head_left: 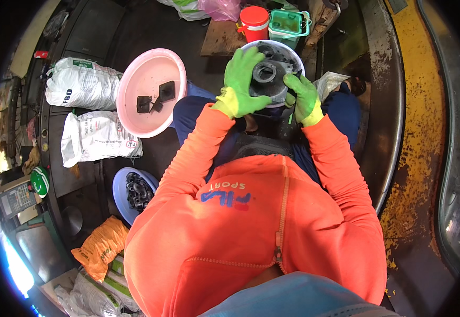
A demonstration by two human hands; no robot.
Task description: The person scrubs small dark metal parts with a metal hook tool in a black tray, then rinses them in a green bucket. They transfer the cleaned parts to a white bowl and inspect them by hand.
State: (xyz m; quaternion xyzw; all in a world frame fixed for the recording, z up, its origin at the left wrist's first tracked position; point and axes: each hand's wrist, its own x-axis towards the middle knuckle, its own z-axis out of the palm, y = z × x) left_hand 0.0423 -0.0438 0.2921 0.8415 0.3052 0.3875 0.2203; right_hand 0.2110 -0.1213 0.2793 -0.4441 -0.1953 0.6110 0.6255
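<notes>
A round black plastic part [278,89] with a raised ring at its centre is held up between my hands. My left hand [240,84], in a green glove with a yellow cuff, curves round its left side, fingers at the top and thumb below. My right hand [305,99], gloved alike, is closed at the part's right edge, thumb on top; its lower fingers are partly hidden. Just behind, partly covered by the part, is a whitish basin [299,55] with more black pieces inside. To the left a pink basin [126,100] holds a few black square-ended pieces [166,91].
A blue basin [120,191] of small black parts sits at lower left. White sacks [85,84] lie left of the pink basin, an orange sack [103,247] below. A red-lidded container [254,24] and a green bucket [288,24] stand behind. A yellow, worn metal edge [417,132] runs along the right.
</notes>
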